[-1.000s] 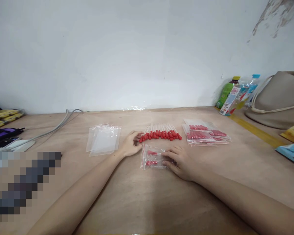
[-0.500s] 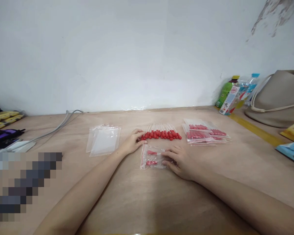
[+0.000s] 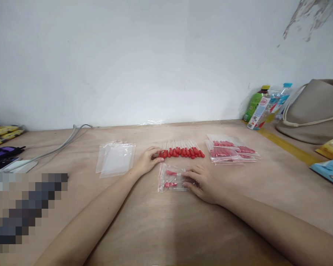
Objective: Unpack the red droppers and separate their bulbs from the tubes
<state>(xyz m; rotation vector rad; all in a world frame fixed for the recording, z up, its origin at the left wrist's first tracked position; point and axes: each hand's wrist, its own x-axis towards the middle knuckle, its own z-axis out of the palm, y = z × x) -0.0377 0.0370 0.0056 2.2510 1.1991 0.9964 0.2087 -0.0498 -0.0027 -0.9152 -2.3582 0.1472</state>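
Note:
A row of thin pale sticks with red bulb-like tips (image 3: 183,152) lies mid-table, tips toward me. At the row's left end, my left hand (image 3: 150,159) pinches one of the red-tipped sticks between thumb and fingers; the fingers partly hide it. Just in front of the row lies a clear zip bag (image 3: 180,188) with a few red-tipped pieces inside and its red-lined seal at the left. My right hand (image 3: 205,184) grips that bag's right part, fingers on top and thumb at the near side, covering some of its contents.
Flat, clear zip bags (image 3: 115,160) lie left of the row. Filled bags (image 3: 230,151) with red-tipped sticks are piled to the right. Further off stand bottles (image 3: 256,105) and a grey-beige bag (image 3: 313,111). A grey cable (image 3: 64,144) runs along the left.
My left thumb and fingers have closed in on the left end of the row. My right hand stays on the bag. The whole view has shifted slightly.

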